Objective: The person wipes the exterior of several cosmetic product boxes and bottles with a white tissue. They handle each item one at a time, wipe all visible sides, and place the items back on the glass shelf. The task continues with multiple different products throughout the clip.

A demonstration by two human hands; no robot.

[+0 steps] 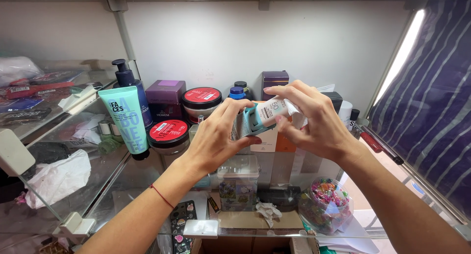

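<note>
Both hands pinch one small white tube (271, 113) with a teal cap, tilted, above the glass shelf (132, 180): left hand (216, 136) at nine o'clock, right hand (314, 121) at three.

The small tube (269, 114) looks like smooth matt plastic, as does the tall mint-green tube (125, 120). The shelf (132, 178) is clear glossy glass; the red-lidded jars (169, 134) have shiny lids, and the bag (58, 178) is crinkled white plastic.

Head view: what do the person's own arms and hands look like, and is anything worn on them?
Both forearms are bare, with no sleeves in view. The left hand has a thin red string bracelet around its wrist. The right hand shows no ring, watch or glove. The fingers are slender, with short, unpainted nails.
</note>
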